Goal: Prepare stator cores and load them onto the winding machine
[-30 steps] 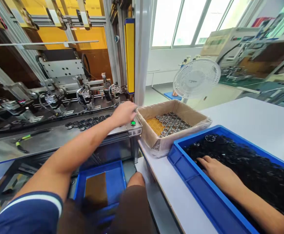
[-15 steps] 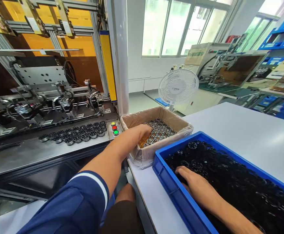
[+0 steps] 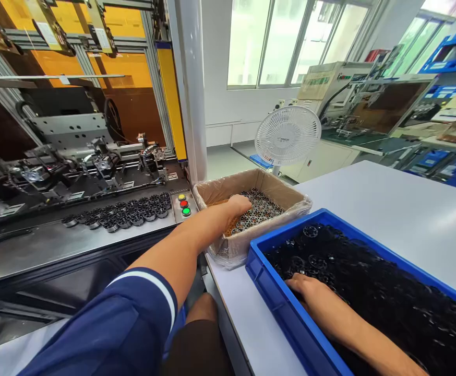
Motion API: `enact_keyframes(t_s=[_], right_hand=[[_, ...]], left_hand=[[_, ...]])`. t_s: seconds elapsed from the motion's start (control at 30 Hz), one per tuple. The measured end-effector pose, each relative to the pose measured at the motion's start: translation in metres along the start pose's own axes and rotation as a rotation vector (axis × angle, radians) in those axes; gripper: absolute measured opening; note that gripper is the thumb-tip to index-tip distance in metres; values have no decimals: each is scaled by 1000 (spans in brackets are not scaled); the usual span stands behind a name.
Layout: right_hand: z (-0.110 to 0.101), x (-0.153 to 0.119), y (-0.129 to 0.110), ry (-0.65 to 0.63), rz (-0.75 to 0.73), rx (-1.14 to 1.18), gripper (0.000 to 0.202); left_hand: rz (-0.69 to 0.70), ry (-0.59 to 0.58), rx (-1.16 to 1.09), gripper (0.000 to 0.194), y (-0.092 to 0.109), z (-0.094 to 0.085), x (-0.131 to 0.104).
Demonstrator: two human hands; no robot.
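Observation:
My left hand (image 3: 239,206) reaches into a cardboard box (image 3: 290,201) lined with clear plastic. It is just over the grey, spoked metal rings (image 3: 259,209) lying there, and its fingers are hidden behind the hand. Inside a blue crate (image 3: 267,290), my right hand (image 3: 308,290) is down among black ring-shaped parts (image 3: 369,277) near the crate's left wall. Its fingers curl downward into the heap, their tips out of sight, so what they grip cannot be made out.
To the left stands a machine with metal fixtures (image 3: 105,162). Rows of black rings (image 3: 134,211) line its front ledge beside yellow, red and green buttons (image 3: 184,204). A white fan (image 3: 286,137) is behind the box. The white table (image 3: 369,198) extends right.
My left hand has shifted slightly to the right over the metal rings. My right hand has moved a little right and down among the black parts. The view has tilted slightly.

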State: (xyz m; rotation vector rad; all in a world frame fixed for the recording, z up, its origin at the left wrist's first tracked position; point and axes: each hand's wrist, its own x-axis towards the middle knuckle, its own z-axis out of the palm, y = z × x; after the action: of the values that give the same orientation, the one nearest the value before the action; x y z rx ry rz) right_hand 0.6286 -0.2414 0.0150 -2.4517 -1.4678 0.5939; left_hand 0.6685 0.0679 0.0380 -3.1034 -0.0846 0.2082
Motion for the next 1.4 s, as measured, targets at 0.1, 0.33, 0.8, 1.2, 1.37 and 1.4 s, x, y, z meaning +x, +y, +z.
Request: enact_keyframes(t_s=[0.1, 0.33, 0.8, 1.2, 1.37, 1.4], right_hand=[[-2, -3, -5, 10, -24, 28, 25], [-6, -5, 4, 235, 102, -75, 18], [-4, -76, -122, 926, -693, 140, 32], [7, -84, -132, 836, -833, 79, 38], [7, -83, -134, 776, -799, 122, 47], [6, -83, -135, 778, -796, 107, 46]], left_hand=[[-70, 10, -78, 38, 0, -5, -7], [-56, 307, -406, 34, 11, -46, -55], [128, 363, -1836, 67, 114, 5, -302], [181, 275, -2017, 57, 145, 21, -319], [158, 310, -2057, 58, 141, 27, -318], [156, 307, -2064, 59, 140, 28, -317]])
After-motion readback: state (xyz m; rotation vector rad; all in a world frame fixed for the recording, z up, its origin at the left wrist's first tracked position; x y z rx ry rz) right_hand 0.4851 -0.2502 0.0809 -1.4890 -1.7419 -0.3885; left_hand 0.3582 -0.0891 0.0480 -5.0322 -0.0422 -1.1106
